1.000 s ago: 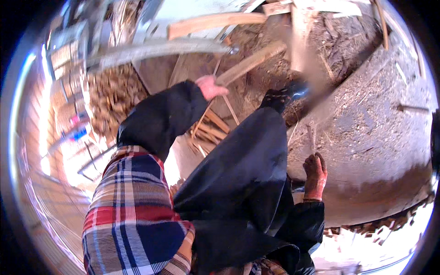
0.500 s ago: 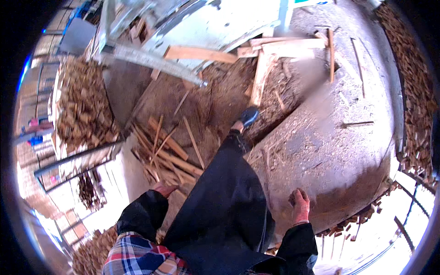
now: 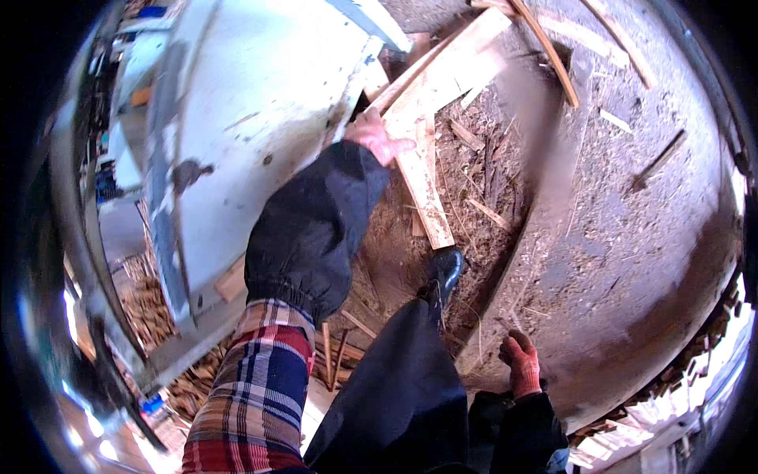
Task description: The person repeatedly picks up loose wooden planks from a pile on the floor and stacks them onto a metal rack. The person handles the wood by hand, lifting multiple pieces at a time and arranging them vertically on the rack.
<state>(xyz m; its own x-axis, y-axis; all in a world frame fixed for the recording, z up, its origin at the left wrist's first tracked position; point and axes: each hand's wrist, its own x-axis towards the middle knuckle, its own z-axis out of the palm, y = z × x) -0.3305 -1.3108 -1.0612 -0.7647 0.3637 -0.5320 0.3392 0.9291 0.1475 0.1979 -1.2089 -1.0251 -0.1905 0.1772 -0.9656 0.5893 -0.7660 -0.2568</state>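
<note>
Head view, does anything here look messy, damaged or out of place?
Yes: splintered wood scraps and sawdust litter the floor, and the plank under the left hand lies askew across other boards.

Woodworking yard, plank offcuts (image 3: 422, 178), sawdust-strewn ground (image 3: 632, 237)

One head-worn fisheye view looks steeply down from the person's head, along their own body to the dirt floor (image 3: 632, 237). The arms enter from the lower edge and sit close to the lens. Straight boards bend toward the dark round rim.
</note>
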